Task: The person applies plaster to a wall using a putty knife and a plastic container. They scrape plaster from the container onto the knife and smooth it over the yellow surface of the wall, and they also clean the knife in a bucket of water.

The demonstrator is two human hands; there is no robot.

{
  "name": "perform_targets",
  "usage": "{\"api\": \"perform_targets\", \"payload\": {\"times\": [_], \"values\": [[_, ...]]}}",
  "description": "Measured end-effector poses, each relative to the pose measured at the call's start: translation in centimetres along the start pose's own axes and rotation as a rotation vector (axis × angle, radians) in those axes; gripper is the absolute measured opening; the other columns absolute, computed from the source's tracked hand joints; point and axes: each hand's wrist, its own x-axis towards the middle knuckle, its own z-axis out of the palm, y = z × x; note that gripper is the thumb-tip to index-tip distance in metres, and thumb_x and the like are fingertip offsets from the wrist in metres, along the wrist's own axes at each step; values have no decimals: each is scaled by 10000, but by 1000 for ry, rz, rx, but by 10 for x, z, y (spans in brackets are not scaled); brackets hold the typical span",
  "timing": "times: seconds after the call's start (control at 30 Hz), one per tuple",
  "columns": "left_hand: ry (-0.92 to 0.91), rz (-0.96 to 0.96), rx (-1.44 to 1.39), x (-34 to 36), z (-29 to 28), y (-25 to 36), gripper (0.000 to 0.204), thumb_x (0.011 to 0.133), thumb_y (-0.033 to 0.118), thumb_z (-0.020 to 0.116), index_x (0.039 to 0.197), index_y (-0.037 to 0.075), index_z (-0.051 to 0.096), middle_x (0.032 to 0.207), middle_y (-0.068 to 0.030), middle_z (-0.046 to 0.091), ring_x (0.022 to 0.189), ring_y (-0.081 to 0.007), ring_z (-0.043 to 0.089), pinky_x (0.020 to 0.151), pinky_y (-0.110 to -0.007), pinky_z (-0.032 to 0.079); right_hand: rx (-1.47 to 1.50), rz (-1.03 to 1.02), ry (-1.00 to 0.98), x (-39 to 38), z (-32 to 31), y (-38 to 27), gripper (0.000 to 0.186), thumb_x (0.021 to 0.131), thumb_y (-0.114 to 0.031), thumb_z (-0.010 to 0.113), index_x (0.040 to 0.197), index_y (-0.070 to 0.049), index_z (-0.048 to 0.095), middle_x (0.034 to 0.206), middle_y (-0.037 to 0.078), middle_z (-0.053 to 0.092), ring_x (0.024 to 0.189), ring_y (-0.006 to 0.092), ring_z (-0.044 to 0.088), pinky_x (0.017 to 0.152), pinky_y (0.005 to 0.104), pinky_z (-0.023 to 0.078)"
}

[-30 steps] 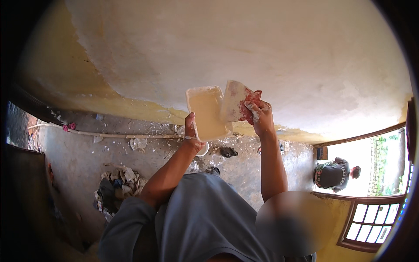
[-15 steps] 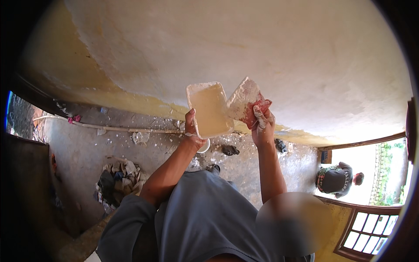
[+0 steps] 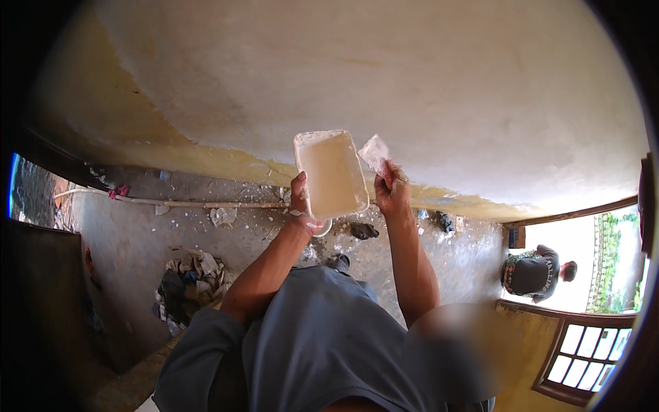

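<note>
In my left hand (image 3: 300, 199) I grip the edge of a rectangular plastic tub (image 3: 334, 172), tipped so its inside shows, coated with pale cream plaster. Just right of it, my right hand (image 3: 393, 190) closes around a putty scraper (image 3: 374, 152). The scraper's broad plate is smeared with whitish plaster, points up and looks slightly blurred; its reddish part sits in my fingers. Tub and scraper are close together, with a narrow gap between them. Behind both rises the wall (image 3: 453, 89), mostly covered in pale skim coat, with older yellow paint along its lower part.
A long pole (image 3: 206, 204) lies along the wall's foot. On the spattered floor (image 3: 130, 254) are a heap of rags and scraps (image 3: 192, 281), dark lumps (image 3: 364, 231) and a white round container (image 3: 322, 228) partly behind my wrist. A person (image 3: 534, 273) is at the doorway, right.
My right hand and the scraper have shifted left and turned, so the plate shows narrower and its red part less. The tub has barely moved.
</note>
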Motion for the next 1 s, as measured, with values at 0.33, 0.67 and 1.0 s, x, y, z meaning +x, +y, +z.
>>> {"api": "perform_targets", "payload": {"times": [0.33,0.67,1.0], "values": [[54,85,-40,-1,-14,8,577,796,459,572,1220,74,503,1132,-99,592,1039,-258,588,904,-416,486,-1342,-597,74,-75,104,-6,151,823,-79,677,938,18,686,902,84,677,781,113,604,708,252,470],[47,67,-29,0,-16,11,570,810,456,567,1225,71,502,1138,-98,593,1037,-249,592,910,-410,489,-1517,-746,-102,-85,108,18,221,796,-45,678,1015,-13,683,986,172,670,861,231,664,723,309,523],[26,114,-39,-1,-14,11,571,808,449,567,1233,73,495,1141,-99,590,1044,-259,585,917,-425,477,-1609,-830,-210,-78,84,22,197,776,-5,677,971,14,679,958,205,670,827,269,677,702,312,530]]}}
